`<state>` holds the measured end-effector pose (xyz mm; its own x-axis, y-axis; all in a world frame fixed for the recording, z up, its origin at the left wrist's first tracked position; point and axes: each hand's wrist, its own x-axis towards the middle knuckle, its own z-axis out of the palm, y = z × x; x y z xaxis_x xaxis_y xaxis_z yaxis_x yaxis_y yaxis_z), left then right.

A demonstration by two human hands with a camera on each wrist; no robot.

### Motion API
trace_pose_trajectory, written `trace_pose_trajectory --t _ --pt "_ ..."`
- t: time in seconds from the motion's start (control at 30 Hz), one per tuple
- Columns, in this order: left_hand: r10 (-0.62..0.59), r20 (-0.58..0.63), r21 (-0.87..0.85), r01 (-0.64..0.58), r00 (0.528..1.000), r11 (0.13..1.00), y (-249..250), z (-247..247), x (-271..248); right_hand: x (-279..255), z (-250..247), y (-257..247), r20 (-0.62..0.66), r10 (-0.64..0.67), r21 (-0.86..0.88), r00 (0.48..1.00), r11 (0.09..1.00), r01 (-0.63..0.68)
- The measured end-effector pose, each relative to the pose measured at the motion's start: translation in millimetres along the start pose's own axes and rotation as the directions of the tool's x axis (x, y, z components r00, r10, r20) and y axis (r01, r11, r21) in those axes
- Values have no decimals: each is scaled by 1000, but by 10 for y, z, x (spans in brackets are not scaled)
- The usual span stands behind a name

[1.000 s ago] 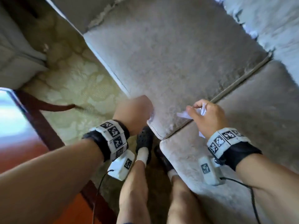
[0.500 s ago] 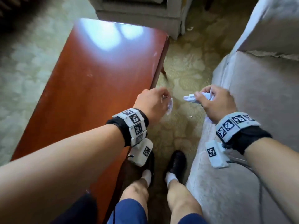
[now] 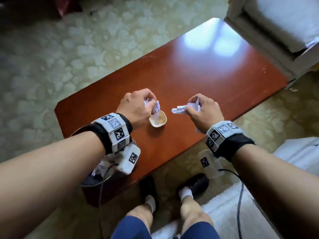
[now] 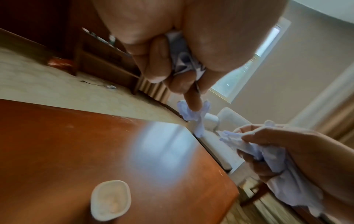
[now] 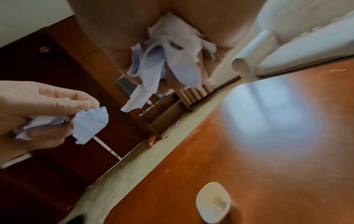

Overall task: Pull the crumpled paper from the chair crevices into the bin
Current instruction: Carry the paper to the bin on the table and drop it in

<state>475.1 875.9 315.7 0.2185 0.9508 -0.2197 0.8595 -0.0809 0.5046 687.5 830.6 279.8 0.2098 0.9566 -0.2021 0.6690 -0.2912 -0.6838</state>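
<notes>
Gripping crumpled paper, both hands hover over a red-brown table (image 3: 198, 71). The left hand (image 3: 136, 107) curls its fingers round a left wad (image 3: 155, 107), a loose end dangling above a small white dish (image 3: 158, 119) on the table. The right hand (image 3: 203, 111) clutches a right wad (image 3: 183, 108) whose tip pokes out to the left, toward the other hand.

Only the head view shows the bin (image 3: 98, 178), dark, at the near left table corner under the left forearm, with pale paper already inside, and part of a white chair (image 3: 284, 23) at the far right.

The wrist views show the undersides: the left wad (image 4: 184, 60) is pinched between thumb and curled fingers, its tail trailing past a fingertip; the right wad (image 5: 168, 53) fans out of the fist in long, torn, creased strips. Both wads look white with a bluish cast.
</notes>
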Motion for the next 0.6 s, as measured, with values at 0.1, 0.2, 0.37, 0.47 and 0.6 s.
trace_pose_trajectory --t 0.1,0.2,0.37,0.47,0.6 --pt "-128 -78 -57 124 989 991 -594 -488 -341 -124 409 -741 116 -136 -36 984 989 141" --pt "-249 -118 -104 238 961 966 -1097 -809 -666 -303 823 -1312 241 -217 -41 946 972 233" --pt "-396 -166 -210 360 903 909 -1745 -1088 -1195 -551 1445 -1948 405 -315 -133 858 908 396" --pt "-473 -170 -253 426 864 869 -2054 -1145 -1445 -624 1757 -2212 497 -271 -204 824 887 414" --pt "-534 -206 -298 467 820 833 -2331 -1156 -1648 -631 2081 -2326 563 -168 -300 809 871 389"
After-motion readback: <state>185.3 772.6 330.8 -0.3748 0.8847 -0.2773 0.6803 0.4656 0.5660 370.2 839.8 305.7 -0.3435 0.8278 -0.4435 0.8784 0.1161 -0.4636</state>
